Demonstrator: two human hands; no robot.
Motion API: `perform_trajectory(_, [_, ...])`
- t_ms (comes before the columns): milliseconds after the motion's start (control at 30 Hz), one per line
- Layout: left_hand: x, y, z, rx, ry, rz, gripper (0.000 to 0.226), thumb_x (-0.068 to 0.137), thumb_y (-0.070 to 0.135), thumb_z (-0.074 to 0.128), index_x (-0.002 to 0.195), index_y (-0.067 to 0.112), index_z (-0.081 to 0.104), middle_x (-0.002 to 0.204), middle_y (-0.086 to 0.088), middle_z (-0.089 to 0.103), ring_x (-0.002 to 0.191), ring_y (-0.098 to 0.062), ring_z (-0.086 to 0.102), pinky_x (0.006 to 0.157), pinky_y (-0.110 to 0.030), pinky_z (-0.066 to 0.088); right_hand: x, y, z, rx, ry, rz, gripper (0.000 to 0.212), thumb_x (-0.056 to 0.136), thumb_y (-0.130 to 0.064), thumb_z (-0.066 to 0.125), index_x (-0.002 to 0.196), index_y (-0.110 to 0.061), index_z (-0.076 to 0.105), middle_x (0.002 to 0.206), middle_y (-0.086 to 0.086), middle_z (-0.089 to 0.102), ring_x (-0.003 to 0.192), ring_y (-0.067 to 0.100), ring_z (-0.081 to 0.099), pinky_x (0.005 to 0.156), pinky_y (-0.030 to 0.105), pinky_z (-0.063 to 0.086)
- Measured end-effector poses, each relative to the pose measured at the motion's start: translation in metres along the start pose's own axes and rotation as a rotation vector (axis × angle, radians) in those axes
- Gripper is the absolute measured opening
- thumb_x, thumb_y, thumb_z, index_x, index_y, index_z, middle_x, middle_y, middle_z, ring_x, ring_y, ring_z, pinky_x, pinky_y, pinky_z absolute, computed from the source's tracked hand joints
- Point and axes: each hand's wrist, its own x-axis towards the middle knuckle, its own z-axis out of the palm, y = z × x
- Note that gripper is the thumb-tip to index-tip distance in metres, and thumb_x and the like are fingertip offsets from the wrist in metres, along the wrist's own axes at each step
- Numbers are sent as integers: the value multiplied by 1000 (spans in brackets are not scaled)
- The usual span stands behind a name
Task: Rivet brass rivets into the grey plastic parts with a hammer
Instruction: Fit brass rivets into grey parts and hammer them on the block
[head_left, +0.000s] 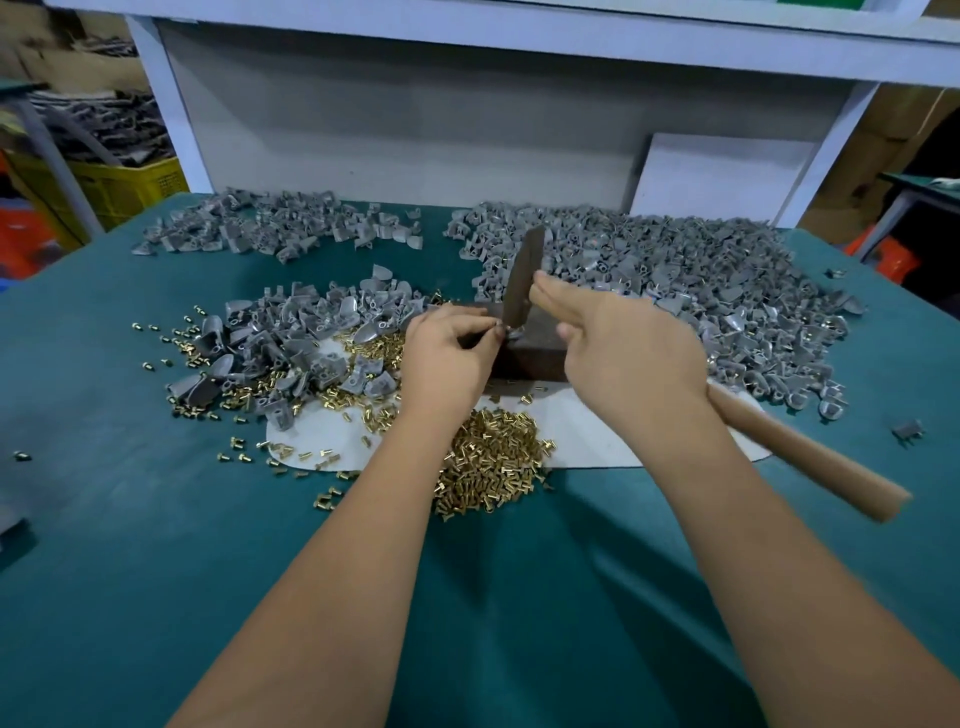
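We see the right hand (631, 358) wrapped round a hammer (522, 283) close under its head; the wooden handle runs back past the wrist, out to the lower right. The dark head stands nearly upright, its lower end down at a small grey part (511, 332) on a dark block (537, 356). Whether head and part touch we cannot tell: the spot is blurred.

The left hand (449, 358) pinches that part at the block's left edge, fingertips curled in. A rivet in the part is too small to make out.

Loose brass rivets (491, 462) lie heaped just near of the block, partly on a pale sheet (587, 436), with more scattered to the left. Grey parts sit in three lots on the green cloth (467, 597): a pile (311, 338) beside the left hand, mixed with rivets; a large pile (675, 280) behind and right of the block; a thinner spread (280, 228) at far left.

A white panel (717, 176) leans against the bench back. A yellow crate (119, 187) stands off the table to the left.
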Motion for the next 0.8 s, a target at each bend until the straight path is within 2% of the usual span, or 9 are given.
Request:
perform_trajectory(67, [-1, 1, 0, 32, 0, -7, 19, 90, 23, 69, 104, 13, 77, 114, 0, 70, 116, -26, 55, 102, -43, 43, 6, -1, -7, -3, 60, 2, 53, 98, -29, 48, 135, -60, 28, 101, -1, 70, 80, 27, 64, 53, 26, 33])
perform_trajectory(133, [-1, -1, 1, 51, -3, 12, 21, 90, 25, 69, 106, 13, 76, 115, 1, 69, 116, -25, 55, 102, -43, 44, 8, 0, -14, 33, 226, 22, 53, 96, -29, 49, 136, -57, 27, 86, -1, 69, 59, 24, 51, 44, 22, 24])
perform_trajectory(200, [-1, -3, 1, 35, -4, 10, 22, 90, 25, 69, 106, 13, 76, 115, 1, 69, 116, -25, 55, 102, -44, 45, 6, 0, -15, 55, 336, 32, 54, 95, -28, 50, 136, -55, 28, 71, -3, 59, 52, 18, 40, 43, 20, 22])
perform_trajectory(267, [0, -4, 2, 20, -7, 5, 19, 90, 23, 69, 104, 13, 77, 113, 1, 69, 115, -27, 55, 100, -45, 46, 0, -1, -6, 16, 202, 1, 53, 96, -27, 48, 134, -58, 27, 68, -4, 58, 50, 19, 44, 46, 23, 29])
perform_trajectory(367, [1, -2, 2, -3, -8, -6, 17, 89, 20, 69, 101, 12, 78, 109, 0, 70, 114, -28, 56, 98, -44, 46, -4, -1, 5, 8, -44, 2, 57, 99, -26, 46, 137, -61, 22, 94, 0, 69, 79, 27, 63, 55, 29, 34])
perform_trajectory(433, [0, -2, 2, 11, 5, 0, 18, 90, 22, 69, 101, 13, 78, 110, 1, 70, 114, -27, 56, 98, -43, 46, 3, -1, 2, -6, 10, 19, 54, 99, -29, 46, 137, -61, 23, 97, 0, 70, 78, 26, 64, 50, 27, 29])
perform_trajectory(533, [0, -3, 3, 49, -2, 3, 21, 90, 25, 68, 106, 13, 76, 113, 2, 69, 115, -24, 55, 101, -42, 46, 10, 0, -10, -10, 209, 23, 52, 98, -30, 47, 137, -57, 25, 82, 1, 66, 57, 21, 44, 43, 21, 17])
perform_trajectory(633, [-1, -4, 3, 20, 1, 10, 23, 90, 26, 68, 107, 13, 75, 113, 2, 68, 114, -24, 55, 101, -43, 46, 5, 0, -16, 13, 319, 37, 53, 97, -30, 47, 138, -56, 26, 69, -3, 45, 50, 17, 34, 43, 20, 16])
perform_trajectory(800, [1, -4, 4, 7, 0, -13, 16, 90, 23, 69, 100, 15, 78, 108, 2, 69, 112, -27, 56, 98, -45, 46, -6, -3, 6, -42, 49, 11, 58, 98, -27, 46, 138, -60, 21, 88, 1, 63, 66, 26, 54, 53, 29, 31])
